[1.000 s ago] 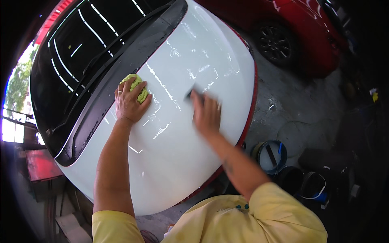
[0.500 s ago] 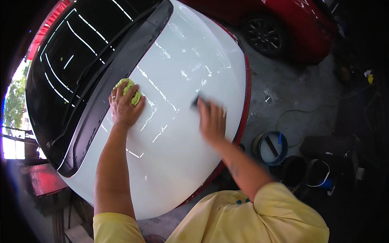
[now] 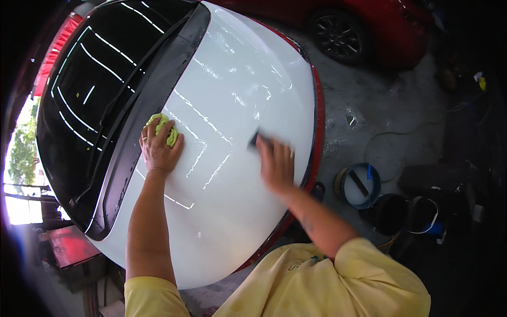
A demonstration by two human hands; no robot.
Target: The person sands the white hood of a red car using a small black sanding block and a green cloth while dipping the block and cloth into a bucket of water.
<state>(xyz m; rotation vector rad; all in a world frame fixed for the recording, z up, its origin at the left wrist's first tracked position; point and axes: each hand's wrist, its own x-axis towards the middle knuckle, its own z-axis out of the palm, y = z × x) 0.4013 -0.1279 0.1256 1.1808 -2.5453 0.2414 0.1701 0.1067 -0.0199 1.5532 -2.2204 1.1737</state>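
Observation:
My left hand (image 3: 160,152) rests on the white car hood (image 3: 222,216) near its windscreen edge, fingers curled over a crumpled yellow-green cloth (image 3: 171,136). My right hand (image 3: 277,166), blurred, grips a small dark block (image 3: 256,139) on the middle right of the hood, its fingers partly covering it. Wet-looking streaks and light reflections lie on the paint around both hands. The black cowl strip (image 3: 179,58) runs just beside the left hand, beaded with drops.
The dark windscreen (image 3: 74,153) with wipers fills the upper left. A red car (image 3: 396,37) stands beyond the hood. Down on the wet floor (image 3: 359,105) at right are a bucket (image 3: 351,193) of liquid holding a dark bar, other dark buckets and a hose. A red metal box (image 3: 74,245) sits lower left.
Both hands have shifted downward in the picture, still holding the same items; the right is blurred throughout. The view of the cars and floor has tilted slightly.

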